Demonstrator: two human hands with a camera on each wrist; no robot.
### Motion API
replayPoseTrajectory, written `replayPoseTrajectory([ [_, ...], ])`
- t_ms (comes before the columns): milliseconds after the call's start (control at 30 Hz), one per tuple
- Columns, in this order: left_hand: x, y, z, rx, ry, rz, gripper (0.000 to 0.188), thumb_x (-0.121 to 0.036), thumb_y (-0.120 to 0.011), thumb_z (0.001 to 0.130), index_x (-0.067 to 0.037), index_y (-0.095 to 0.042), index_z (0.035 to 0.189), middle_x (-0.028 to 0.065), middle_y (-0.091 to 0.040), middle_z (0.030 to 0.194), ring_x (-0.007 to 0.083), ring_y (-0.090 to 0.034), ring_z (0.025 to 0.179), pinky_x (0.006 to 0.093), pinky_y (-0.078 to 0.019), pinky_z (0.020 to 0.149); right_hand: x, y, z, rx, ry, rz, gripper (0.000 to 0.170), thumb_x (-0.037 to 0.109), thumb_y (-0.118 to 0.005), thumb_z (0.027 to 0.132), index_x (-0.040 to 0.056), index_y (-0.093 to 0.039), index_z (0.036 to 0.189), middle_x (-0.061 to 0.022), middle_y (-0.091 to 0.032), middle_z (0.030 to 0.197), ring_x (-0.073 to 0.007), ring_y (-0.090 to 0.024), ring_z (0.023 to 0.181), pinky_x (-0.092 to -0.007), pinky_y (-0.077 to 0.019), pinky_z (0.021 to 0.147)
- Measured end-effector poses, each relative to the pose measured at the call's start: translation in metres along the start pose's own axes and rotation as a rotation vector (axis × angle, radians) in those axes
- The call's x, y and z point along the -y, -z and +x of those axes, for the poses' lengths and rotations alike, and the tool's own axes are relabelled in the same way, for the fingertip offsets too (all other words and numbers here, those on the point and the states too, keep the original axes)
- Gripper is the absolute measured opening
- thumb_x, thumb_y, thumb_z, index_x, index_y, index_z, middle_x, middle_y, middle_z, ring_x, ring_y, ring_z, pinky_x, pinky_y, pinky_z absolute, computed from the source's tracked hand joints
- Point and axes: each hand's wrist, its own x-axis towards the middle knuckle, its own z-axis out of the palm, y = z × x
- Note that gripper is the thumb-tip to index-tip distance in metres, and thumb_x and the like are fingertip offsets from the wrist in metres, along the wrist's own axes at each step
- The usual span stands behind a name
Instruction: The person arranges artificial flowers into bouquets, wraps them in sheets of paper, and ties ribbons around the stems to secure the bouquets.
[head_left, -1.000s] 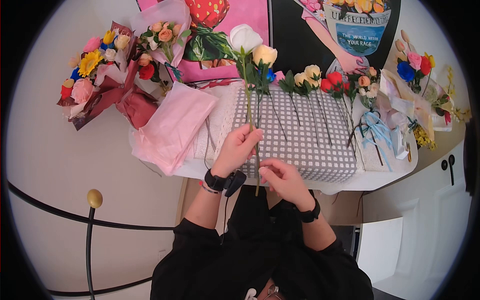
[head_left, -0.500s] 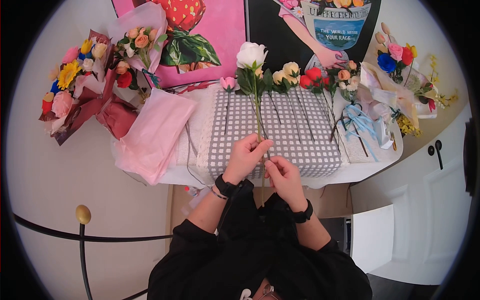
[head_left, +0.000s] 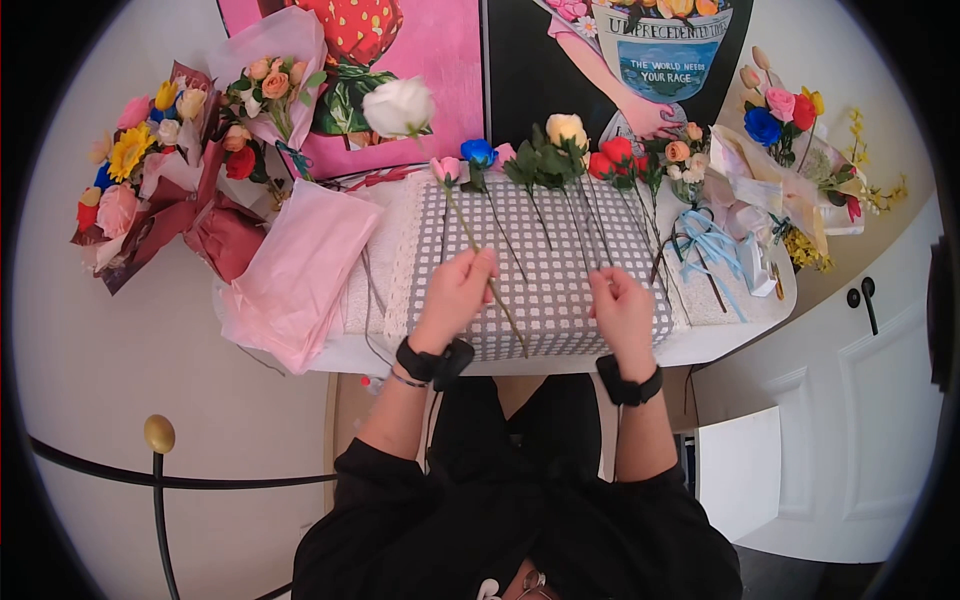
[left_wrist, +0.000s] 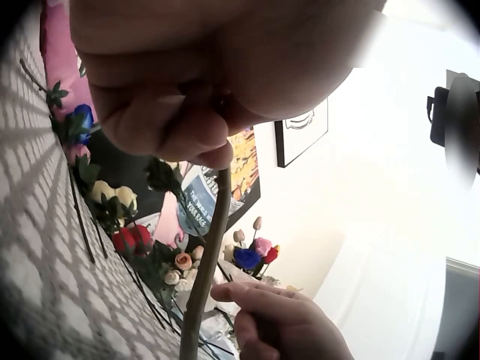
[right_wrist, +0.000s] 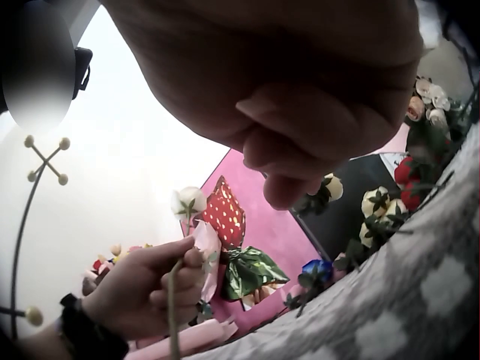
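Note:
My left hand (head_left: 455,300) grips the green stem (head_left: 508,318) of a white rose (head_left: 398,107), its bloom tilted up to the left. In the left wrist view the bare stem (left_wrist: 206,274) runs down from my curled fingers. My right hand (head_left: 622,310) stands apart on the right, thumb and fingers pinching the thin stem of a cream rose (head_left: 566,130), whose leafy head is over the checked cloth (head_left: 540,320). The right wrist view shows this cream rose (right_wrist: 334,187) beyond my fingertips, and the white rose (right_wrist: 189,201) above my left hand (right_wrist: 142,289).
Single flowers, among them a blue rose (head_left: 478,152) and red roses (head_left: 615,155), lie along the cloth's back edge. Pink wrapping paper (head_left: 300,265) and wrapped bouquets are at the left. Blue ribbon (head_left: 712,245), a white box (head_left: 758,268) and another bouquet (head_left: 775,190) are at the right.
My hands have moved apart from close together. The white rose has swung left with my left hand, and the cream rose has moved right with my right hand. The view has shifted too.

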Motion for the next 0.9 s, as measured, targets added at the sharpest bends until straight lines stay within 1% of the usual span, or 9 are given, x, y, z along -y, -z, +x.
replayPoseTrajectory([
  [33, 0.001, 0.009, 0.004, 0.013, 0.084, 0.019, 0.043, -0.037, -0.050, 0.102, -0.001, -0.060, 0.082, 0.0017, -0.056, 0.059, 0.0079, -0.053, 0.052, 0.0252, -0.0415, 0.049, -0.001, 0.005, 0.010, -0.001, 0.001, 0.001, 0.020, 0.020, -0.062, 0.094, 0.0008, -0.067, 0.093, -0.0150, -0.064, 0.062, -0.0272, -0.063, 0.049, -0.0393, -0.0453, 0.048],
  [133, 0.021, 0.028, 0.020, -0.034, 0.059, 0.106, 0.043, -0.039, -0.048, 0.102, -0.004, -0.057, 0.080, 0.0005, -0.052, 0.058, 0.0082, -0.049, 0.048, 0.0243, -0.0385, 0.046, 0.003, 0.014, 0.038, -0.021, 0.157, -0.276, 0.019, 0.019, -0.058, 0.093, 0.0012, -0.065, 0.089, -0.0231, -0.064, 0.071, -0.0437, -0.063, 0.071, -0.0510, -0.0488, 0.061],
  [200, 0.026, 0.037, 0.030, -0.055, 0.048, 0.133, 0.039, -0.038, -0.047, 0.103, -0.007, -0.056, 0.081, -0.0021, -0.050, 0.057, 0.0068, -0.045, 0.045, 0.0223, -0.0357, 0.043, 0.002, 0.008, 0.050, -0.049, 0.230, -0.323, 0.019, 0.019, -0.058, 0.093, 0.0014, -0.064, 0.090, -0.0231, -0.064, 0.071, -0.0433, -0.063, 0.071, -0.0515, -0.0491, 0.062],
  [267, 0.027, 0.043, 0.038, -0.088, 0.056, 0.256, 0.045, -0.036, -0.048, 0.101, 0.001, -0.060, 0.080, 0.0098, -0.057, 0.060, 0.0187, -0.057, 0.051, 0.0335, -0.0442, 0.051, 0.003, 0.000, 0.059, -0.073, 0.305, -0.369, 0.018, 0.019, -0.057, 0.093, 0.0017, -0.063, 0.091, -0.0232, -0.064, 0.071, -0.0429, -0.063, 0.071, -0.0520, -0.0495, 0.063],
  [400, 0.029, 0.049, 0.055, -0.079, 0.014, 0.385, 0.044, -0.036, -0.048, 0.100, 0.003, -0.062, 0.082, 0.0138, -0.061, 0.063, 0.0243, -0.059, 0.053, 0.0364, -0.0466, 0.054, -0.013, -0.026, 0.076, 0.016, 0.279, -0.496, 0.021, 0.021, -0.057, 0.092, 0.0010, -0.060, 0.096, -0.0249, -0.066, 0.074, -0.0443, -0.065, 0.072, -0.0540, -0.0513, 0.066],
  [467, 0.026, 0.051, 0.061, -0.019, 0.253, 0.439, 0.044, -0.036, -0.052, 0.097, 0.004, -0.062, 0.083, 0.0190, -0.065, 0.070, 0.0303, -0.065, 0.063, 0.0394, -0.0500, 0.061, -0.017, -0.032, 0.078, 0.062, 0.235, -0.568, 0.023, 0.023, -0.057, 0.092, 0.0008, -0.059, 0.098, -0.0254, -0.066, 0.076, -0.0445, -0.065, 0.072, -0.0543, -0.0519, 0.066],
  [667, 0.034, 0.056, 0.068, -0.082, 0.146, 0.681, 0.036, -0.032, -0.064, 0.088, 0.004, -0.063, 0.087, 0.0279, -0.067, 0.083, 0.0425, -0.067, 0.087, 0.0468, -0.0516, 0.078, 0.003, -0.020, 0.061, 0.090, 0.192, -0.638, 0.032, 0.027, -0.058, 0.091, 0.0017, -0.056, 0.111, -0.0223, -0.068, 0.077, -0.0440, -0.066, 0.076, -0.0528, -0.0534, 0.069],
  [767, 0.042, 0.059, 0.067, -0.082, 0.051, 0.709, 0.035, -0.029, -0.066, 0.085, 0.005, -0.062, 0.092, 0.0288, -0.067, 0.088, 0.0449, -0.065, 0.088, 0.0495, -0.0510, 0.081, 0.024, -0.004, 0.045, 0.016, 0.325, -0.587, 0.032, 0.026, -0.060, 0.090, 0.0023, -0.060, 0.111, -0.0207, -0.069, 0.081, -0.0417, -0.066, 0.074, -0.0478, -0.0538, 0.068],
  [900, 0.052, 0.061, 0.067, -0.099, -0.057, 0.827, 0.036, -0.028, -0.070, 0.081, 0.003, -0.063, 0.098, 0.0274, -0.068, 0.089, 0.0423, -0.067, 0.089, 0.0458, -0.0524, 0.080, 0.096, 0.052, -0.005, 0.293, 0.182, 0.273, 0.016, 0.011, -0.068, 0.085, -0.0018, -0.068, 0.095, -0.0075, -0.068, 0.077, -0.0174, -0.065, 0.069, -0.0296, -0.0497, 0.063],
])
